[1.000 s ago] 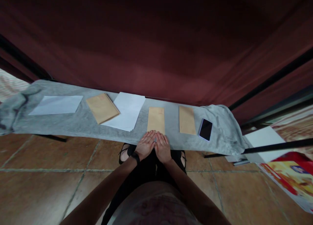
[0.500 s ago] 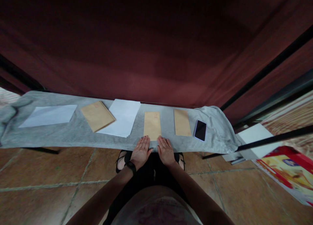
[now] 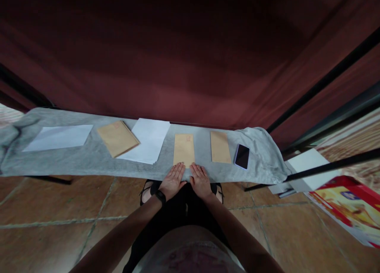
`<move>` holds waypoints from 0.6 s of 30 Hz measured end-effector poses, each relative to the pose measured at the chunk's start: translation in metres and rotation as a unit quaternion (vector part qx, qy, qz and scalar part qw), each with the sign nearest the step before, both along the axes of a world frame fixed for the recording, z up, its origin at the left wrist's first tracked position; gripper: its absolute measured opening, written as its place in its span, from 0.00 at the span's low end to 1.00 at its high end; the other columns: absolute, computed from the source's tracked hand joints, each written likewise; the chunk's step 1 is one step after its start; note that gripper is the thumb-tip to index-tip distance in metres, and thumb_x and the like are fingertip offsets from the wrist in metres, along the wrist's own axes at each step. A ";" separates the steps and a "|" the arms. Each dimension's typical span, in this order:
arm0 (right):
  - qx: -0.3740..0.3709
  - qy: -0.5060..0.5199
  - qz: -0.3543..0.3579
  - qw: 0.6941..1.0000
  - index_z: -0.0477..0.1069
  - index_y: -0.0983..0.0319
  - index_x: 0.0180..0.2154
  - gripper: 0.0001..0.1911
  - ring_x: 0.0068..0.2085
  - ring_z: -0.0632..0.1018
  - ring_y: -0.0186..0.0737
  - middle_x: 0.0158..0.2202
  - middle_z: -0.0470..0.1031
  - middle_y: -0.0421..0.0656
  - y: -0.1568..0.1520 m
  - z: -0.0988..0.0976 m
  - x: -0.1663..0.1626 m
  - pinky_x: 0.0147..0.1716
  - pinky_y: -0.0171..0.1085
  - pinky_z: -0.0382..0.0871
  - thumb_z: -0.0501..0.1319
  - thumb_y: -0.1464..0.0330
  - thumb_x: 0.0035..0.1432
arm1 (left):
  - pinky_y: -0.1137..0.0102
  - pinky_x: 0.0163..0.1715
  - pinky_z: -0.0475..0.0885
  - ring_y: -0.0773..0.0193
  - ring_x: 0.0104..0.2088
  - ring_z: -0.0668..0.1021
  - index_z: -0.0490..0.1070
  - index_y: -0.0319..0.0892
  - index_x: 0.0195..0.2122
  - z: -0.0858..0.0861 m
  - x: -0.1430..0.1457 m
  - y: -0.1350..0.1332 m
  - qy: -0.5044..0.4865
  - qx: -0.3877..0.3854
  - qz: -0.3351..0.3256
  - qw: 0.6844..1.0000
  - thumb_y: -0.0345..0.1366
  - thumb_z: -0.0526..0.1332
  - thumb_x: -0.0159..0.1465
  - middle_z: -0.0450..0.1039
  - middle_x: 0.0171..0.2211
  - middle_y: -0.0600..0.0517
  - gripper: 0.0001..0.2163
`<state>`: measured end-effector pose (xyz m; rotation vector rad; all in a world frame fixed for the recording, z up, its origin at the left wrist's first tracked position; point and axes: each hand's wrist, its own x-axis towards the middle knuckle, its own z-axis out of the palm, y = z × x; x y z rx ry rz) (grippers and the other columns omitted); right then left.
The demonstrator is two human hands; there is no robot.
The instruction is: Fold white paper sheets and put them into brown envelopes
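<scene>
A tan paper envelope [image 3: 183, 148] lies flat in front of me on the grey cloth, a small reddish print near its upper right corner. My left hand [image 3: 172, 181], with a dark band at the wrist, rests flat, its fingertips on the envelope's near left end. On the near right corner lie the fingertips of my right hand [image 3: 200, 181], fingers stretched out. Neither hand grips anything. To the right is another tan envelope [image 3: 220, 147]. A stack of tan envelopes [image 3: 116, 139] sits at the left, overlapping white paper sheets [image 3: 151, 136].
The grey cloth [image 3: 204, 172] covers a long narrow surface against a dark red panel [image 3: 190, 94]. A phone [image 3: 242, 156] lies at its right, a folded-looking white sheet [image 3: 59, 137] at its left. A red and yellow box [image 3: 353, 209] stands low at the far right.
My hands have shifted slightly inward along the envelope's near edge, the left one's fingertips moving a little to the right. The envelope stays flat; the whole view has tilted very slightly.
</scene>
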<state>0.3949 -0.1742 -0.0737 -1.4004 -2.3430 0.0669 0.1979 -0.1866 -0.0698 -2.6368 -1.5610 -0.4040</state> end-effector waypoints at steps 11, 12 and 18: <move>-0.006 -0.006 0.048 0.999 0.57 0.68 0.68 0.32 0.70 0.59 0.46 0.70 0.58 0.51 -0.003 0.000 -0.023 0.70 0.49 0.51 0.54 0.71 0.63 | 0.53 0.70 0.51 0.50 0.72 0.49 0.48 0.28 0.71 -0.003 0.009 -0.007 0.009 -0.006 0.041 0.999 0.37 0.56 0.64 0.46 0.72 0.35 0.35; -0.006 -0.007 0.046 0.999 0.57 0.69 0.68 0.32 0.70 0.59 0.46 0.70 0.58 0.51 -0.004 -0.001 -0.023 0.70 0.49 0.51 0.54 0.70 0.63 | 0.53 0.70 0.50 0.50 0.72 0.49 0.48 0.28 0.71 -0.003 0.009 -0.007 0.012 -0.009 0.042 0.999 0.36 0.56 0.64 0.47 0.72 0.35 0.35; -0.009 -0.007 0.028 1.000 0.55 0.70 0.68 0.35 0.70 0.59 0.47 0.70 0.57 0.53 -0.004 -0.004 -0.017 0.70 0.50 0.50 0.55 0.71 0.61 | 0.54 0.70 0.51 0.50 0.72 0.50 0.53 0.27 0.69 0.001 0.008 -0.007 0.020 -0.026 0.049 0.998 0.38 0.55 0.66 0.48 0.71 0.34 0.33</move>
